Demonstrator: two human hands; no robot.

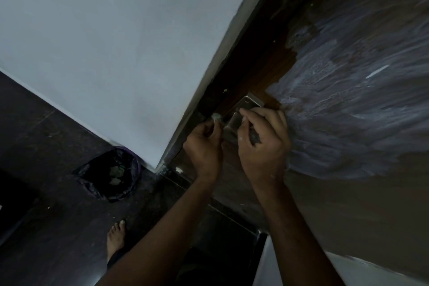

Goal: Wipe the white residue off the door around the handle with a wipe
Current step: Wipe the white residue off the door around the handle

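White residue (343,109) is seen smeared across the brown door (348,204) to the right of the metal handle (234,121). A crumpled wipe (216,118) is pinched by the left hand (204,144) at the door edge, just left of the handle; the right hand (262,141) is curled around something dark beside the handle. Detail cleaning around the handle appears underway; next, broader strokes rightward are called for. Room is tight against the white wall (104,42), open rightward.

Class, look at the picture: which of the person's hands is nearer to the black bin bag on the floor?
Left. The left hand, pinching the wipe, is on the side towards the bin bag; the right hand is beyond it, at the handle.
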